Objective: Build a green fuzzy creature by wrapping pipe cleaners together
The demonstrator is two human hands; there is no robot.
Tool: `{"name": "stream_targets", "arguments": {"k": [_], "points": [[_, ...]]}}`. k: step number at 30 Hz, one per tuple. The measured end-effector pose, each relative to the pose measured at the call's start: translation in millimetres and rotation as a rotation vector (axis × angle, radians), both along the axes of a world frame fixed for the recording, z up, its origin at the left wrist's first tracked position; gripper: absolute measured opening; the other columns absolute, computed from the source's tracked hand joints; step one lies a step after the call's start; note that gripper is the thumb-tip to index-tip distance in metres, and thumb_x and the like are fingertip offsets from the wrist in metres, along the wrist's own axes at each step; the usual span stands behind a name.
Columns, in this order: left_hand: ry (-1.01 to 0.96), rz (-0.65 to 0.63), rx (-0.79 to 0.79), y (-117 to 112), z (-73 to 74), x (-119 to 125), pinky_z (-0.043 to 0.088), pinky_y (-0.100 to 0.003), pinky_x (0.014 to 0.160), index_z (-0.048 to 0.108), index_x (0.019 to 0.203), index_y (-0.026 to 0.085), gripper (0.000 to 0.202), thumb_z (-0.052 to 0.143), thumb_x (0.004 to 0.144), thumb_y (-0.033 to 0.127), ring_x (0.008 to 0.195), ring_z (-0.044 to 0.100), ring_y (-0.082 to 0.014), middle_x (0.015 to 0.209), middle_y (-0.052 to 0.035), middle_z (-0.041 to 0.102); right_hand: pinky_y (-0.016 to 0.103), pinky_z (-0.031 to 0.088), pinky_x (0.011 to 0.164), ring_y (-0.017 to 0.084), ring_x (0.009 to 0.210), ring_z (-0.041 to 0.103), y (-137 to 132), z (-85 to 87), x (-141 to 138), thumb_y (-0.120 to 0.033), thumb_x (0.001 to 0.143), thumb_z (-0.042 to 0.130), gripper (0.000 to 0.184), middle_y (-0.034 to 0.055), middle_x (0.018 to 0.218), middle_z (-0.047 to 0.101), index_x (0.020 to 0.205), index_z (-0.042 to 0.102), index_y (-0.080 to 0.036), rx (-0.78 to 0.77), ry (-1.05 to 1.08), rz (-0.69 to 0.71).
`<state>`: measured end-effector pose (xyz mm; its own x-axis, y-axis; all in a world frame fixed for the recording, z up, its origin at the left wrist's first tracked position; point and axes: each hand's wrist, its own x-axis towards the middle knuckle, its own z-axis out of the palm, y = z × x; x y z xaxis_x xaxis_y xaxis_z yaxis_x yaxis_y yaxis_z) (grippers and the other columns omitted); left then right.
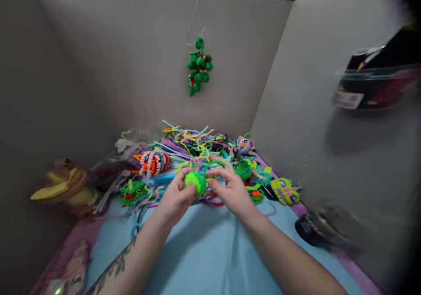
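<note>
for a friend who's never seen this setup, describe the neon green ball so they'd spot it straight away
Start at the pale blue cloth in front of the heap of colourful strands. Above it, the left hand holds the neon green ball, with the right hand beside it. Unlike the darker green round piece beyond the right hand, it is vivid yellow-green and held.

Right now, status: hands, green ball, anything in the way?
Left hand holding green ball. Right hand beside it at green strand, grip unclear. Colorful strand pile crowding just beyond.
</note>
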<state>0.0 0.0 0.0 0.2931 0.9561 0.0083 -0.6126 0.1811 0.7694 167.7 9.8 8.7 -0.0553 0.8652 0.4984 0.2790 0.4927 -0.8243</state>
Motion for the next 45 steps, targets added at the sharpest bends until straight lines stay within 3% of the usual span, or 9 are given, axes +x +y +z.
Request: {"name": "stream_targets", "arguments": {"k": [4,9,15,20,24,31,36,45], "points": [[-0.054,0.004,-0.133,1,3.4,3,0.054,-0.020,0.058,0.056,0.111,0.020,0.056,0.084,0.063,0.020,0.068,0.062,-0.0093,0.091,0.0005,0.064,0.044,0.036,0.104,0.024,0.120,0.049,-7,2.5,-2,-0.017,0.077,0.067,0.007,0.0082,0.123,0.054,0.082,0.068,-0.022,0.124,-0.044,-0.104],[-0.073,-0.040,-0.194,0,2.4,4,0.054,-0.019,0.055,0.059,0.107,0.017,0.048,0.082,0.065,0.016,0.068,0.063,-0.0102,0.088,-0.0012,0.065,0.046,0.033,0.105,0.026,0.123,0.045,-6,5.4,3,-0.014,0.074,0.069,0.012,0.0065,0.124,0.057,0.080,0.071,-0.024,0.292,-0.191,-0.076],[-0.052,-0.142,-0.185,-1,2.4,5,0.053,-0.018,0.055,0.060,0.105,0.015,0.042,0.079,0.068,0.016,0.066,0.064,-0.0094,0.085,-0.0011,0.065,0.045,0.036,0.103,0.027,0.122,0.046,-3,3.4,5,-0.012,0.070,0.073,0.011,0.0069,0.122,0.056,0.070,0.067,-0.022,0.232,-0.174,-0.054],[-0.040,-0.128,-0.171,-2,2.8,6,0.054,-0.019,0.057,0.060,0.106,0.017,0.042,0.079,0.069,0.016,0.068,0.064,-0.0096,0.088,0.0001,0.065,0.043,0.038,0.101,0.026,0.121,0.047,-2,-0.7,3,-0.012,0.069,0.073,0.012,0.0078,0.120,0.055,0.068,0.065,-0.020,0.202,-0.152,-0.054],[-0.036,-0.103,-0.151,-1,0.4,3,0.054,-0.021,0.059,0.057,0.110,0.019,0.044,0.077,0.071,0.016,0.071,0.064,-0.0107,0.090,-0.0009,0.065,0.043,0.042,0.097,0.025,0.115,0.052,-3,-0.9,1,-0.013,0.070,0.073,0.010,0.0083,0.113,0.056,0.072,0.066,-0.021,0.255,-0.115,-0.099],[-0.015,-0.103,-0.086,0,-1.2,0,0.053,-0.022,0.060,0.057,0.111,0.021,0.048,0.079,0.069,0.019,0.072,0.063,-0.0114,0.092,-0.0012,0.064,0.046,0.045,0.094,0.024,0.106,0.054,-10,2.4,2,-0.015,0.078,0.068,0.014,0.0053,0.101,0.067,0.084,0.072,-0.026,0.584,-0.208,-0.153],[0.016,-0.119,-0.051,1,-0.9,-3,0.054,-0.024,0.060,0.063,0.104,0.021,0.047,0.084,0.062,0.022,0.071,0.061,-0.0121,0.088,-0.0007,0.064,0.047,0.048,0.089,0.024,0.100,0.059,-10,1.8,3,-0.014,0.081,0.066,0.020,0.0023,0.091,0.075,0.095,0.072,-0.028,0.592,-0.200,-0.078],[0.048,-0.107,-0.057,6,-5.9,-8,0.054,-0.028,0.070,0.069,0.108,0.025,0.053,0.086,0.058,0.026,0.076,0.062,-0.0133,0.099,-0.0031,0.067,0.049,0.047,0.092,0.025,0.105,0.058,-9,0.9,4,-0.018,0.084,0.062,0.025,0.0025,0.099,0.075,0.104,0.071,-0.028,0.585,-0.238,-0.039]]}}
